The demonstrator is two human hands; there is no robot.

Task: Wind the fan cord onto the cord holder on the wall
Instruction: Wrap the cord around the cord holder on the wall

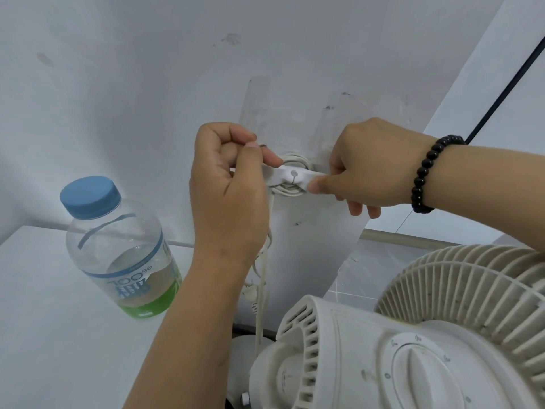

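A white cord holder is fixed to the wall at the centre of the view. Loops of the off-white fan cord lie coiled behind its crossbar. My left hand pinches the holder's left end with thumb and forefinger. My right hand pinches the right end, thumb on the front. More cord and its plug hang down below my left hand, toward the white fan at the lower right.
A clear plastic bottle with a blue cap and green label stands on a white ledge at the left. A black cable runs diagonally along the wall at the upper right. A beaded bracelet is on my right wrist.
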